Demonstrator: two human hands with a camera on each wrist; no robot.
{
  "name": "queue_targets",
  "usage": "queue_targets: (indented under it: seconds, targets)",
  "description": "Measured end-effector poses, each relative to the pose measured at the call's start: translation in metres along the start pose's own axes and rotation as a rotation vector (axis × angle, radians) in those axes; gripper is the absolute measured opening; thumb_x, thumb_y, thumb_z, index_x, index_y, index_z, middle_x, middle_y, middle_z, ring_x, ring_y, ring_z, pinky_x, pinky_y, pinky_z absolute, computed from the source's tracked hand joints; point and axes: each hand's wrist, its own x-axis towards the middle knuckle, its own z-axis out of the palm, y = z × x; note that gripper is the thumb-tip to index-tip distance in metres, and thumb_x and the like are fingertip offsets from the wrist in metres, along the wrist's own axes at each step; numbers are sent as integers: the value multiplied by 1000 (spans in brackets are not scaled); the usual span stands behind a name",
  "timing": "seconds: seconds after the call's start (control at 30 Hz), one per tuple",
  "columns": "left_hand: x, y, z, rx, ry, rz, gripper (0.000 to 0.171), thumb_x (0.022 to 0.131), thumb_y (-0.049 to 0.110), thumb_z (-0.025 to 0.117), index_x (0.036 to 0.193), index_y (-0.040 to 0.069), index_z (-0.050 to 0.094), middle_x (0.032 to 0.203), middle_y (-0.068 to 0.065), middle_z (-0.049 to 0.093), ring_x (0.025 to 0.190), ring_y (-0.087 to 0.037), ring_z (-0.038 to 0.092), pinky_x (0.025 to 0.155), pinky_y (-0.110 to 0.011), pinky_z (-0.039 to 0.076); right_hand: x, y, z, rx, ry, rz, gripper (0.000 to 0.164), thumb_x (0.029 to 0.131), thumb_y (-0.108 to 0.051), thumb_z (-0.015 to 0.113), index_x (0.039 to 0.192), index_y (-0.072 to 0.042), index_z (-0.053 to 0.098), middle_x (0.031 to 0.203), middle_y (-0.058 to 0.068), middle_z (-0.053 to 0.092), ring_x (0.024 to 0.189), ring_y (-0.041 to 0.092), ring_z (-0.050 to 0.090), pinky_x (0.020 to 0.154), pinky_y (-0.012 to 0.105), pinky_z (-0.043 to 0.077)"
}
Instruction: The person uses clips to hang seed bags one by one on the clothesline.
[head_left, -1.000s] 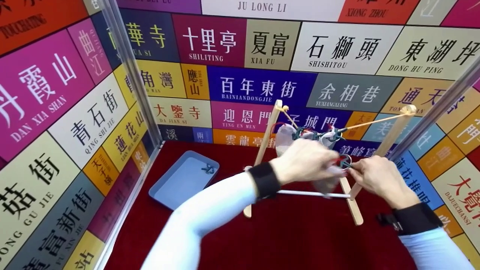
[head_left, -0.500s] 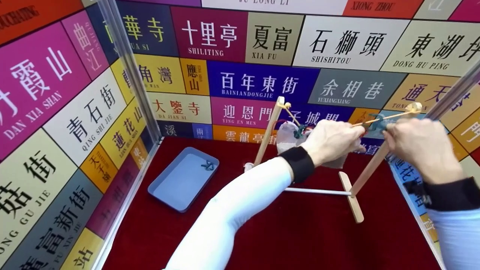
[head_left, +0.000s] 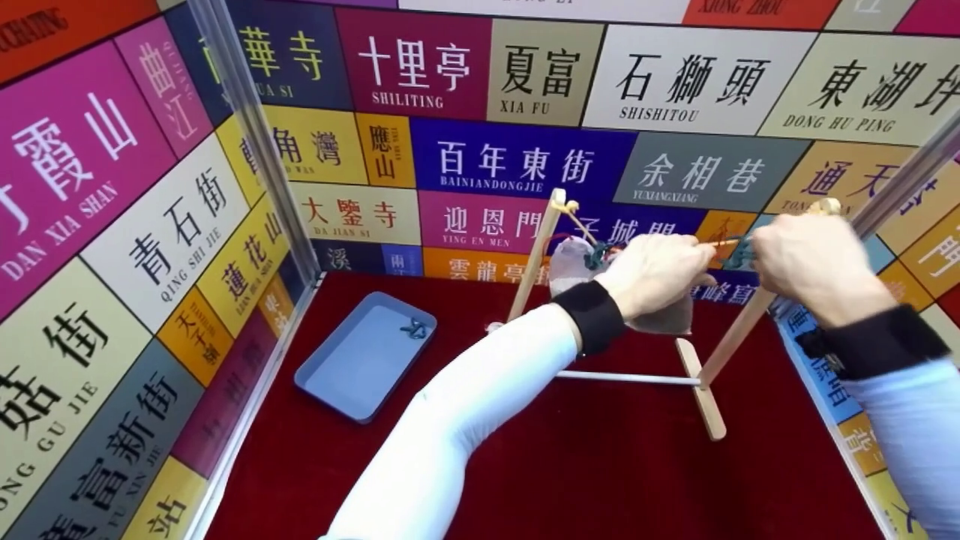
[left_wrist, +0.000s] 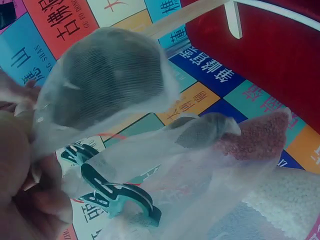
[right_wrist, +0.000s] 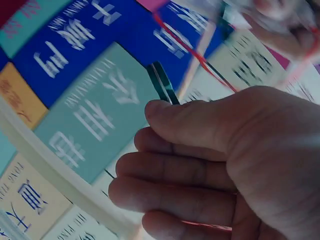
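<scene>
In the head view my left hand (head_left: 656, 274) is at the string (head_left: 716, 243) between two wooden posts, gripping the gathered neck of a mesh bag. That bag (left_wrist: 107, 75) bulges with dark contents in the left wrist view. My right hand (head_left: 814, 262) pinches a green clothespin (right_wrist: 162, 82) between thumb and fingers, close to the string. Other green clothespins (left_wrist: 120, 192) hold more mesh bags on the string, one with reddish grains (left_wrist: 257, 137) and one with white grains (left_wrist: 285, 200). A thin red cord (right_wrist: 190, 47) runs near the left hand.
A blue tray (head_left: 352, 367) with a green clothespin (head_left: 414, 328) in it lies at left on the dark red cloth (head_left: 600, 465). The wooden stand's right post (head_left: 739, 337) rises beside my right hand; a white rod (head_left: 630, 378) joins its feet. Sign-covered walls enclose the table.
Both hands have risen from below the string up to it, the left carrying the bag, the right carrying the clothespin. In the last half second the right hand has shifted slightly left.
</scene>
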Motion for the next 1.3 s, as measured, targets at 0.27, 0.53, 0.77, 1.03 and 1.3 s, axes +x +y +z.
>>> queue_targets:
  seconds: [0.27, 0.53, 0.77, 1.03, 1.3]
  targets:
    - [9, -2, -19, -119, -87, -40, 25, 114, 41, 65, 126, 26, 81, 124, 8, 84, 115, -13, 79, 97, -30, 66, 9, 0, 1, 25, -67, -76, 24, 87, -9, 81, 73, -4, 62, 68, 13, 63, 59, 30, 62, 56, 56, 62]
    - [13, 6, -24, -174, -106, -45, 16, 104, 50, 79, 116, 43, 87, 122, 21, 83, 115, -3, 75, 94, -26, 62, 5, 3, -4, 73, -98, -83, 17, 83, -9, 78, 70, -11, 66, 68, 5, 60, 62, 27, 60, 55, 52, 58]
    - [16, 11, -24, -214, -133, -84, 8, 102, 32, 82, 109, 31, 86, 113, 15, 85, 110, -7, 77, 92, -23, 63, 6, 0, 0, 83, -111, -58, 16, 83, -7, 75, 72, -11, 64, 70, 7, 60, 62, 27, 59, 54, 50, 56]
    - [20, 11, -28, -199, -132, -95, 16, 102, 21, 72, 107, 30, 84, 111, 13, 83, 105, -6, 76, 85, -25, 63, 4, 5, -5, 110, -147, -90, 23, 88, -16, 84, 71, -14, 68, 67, 1, 58, 64, 22, 55, 55, 40, 48]
    - [26, 19, -18, -60, -124, -130, 24, 107, 21, 65, 118, 34, 81, 121, 14, 80, 108, -9, 77, 88, -28, 67, 6, 18, -7, 209, -214, -136, 31, 93, -20, 84, 64, -21, 73, 59, -9, 61, 59, 13, 54, 53, 28, 40]
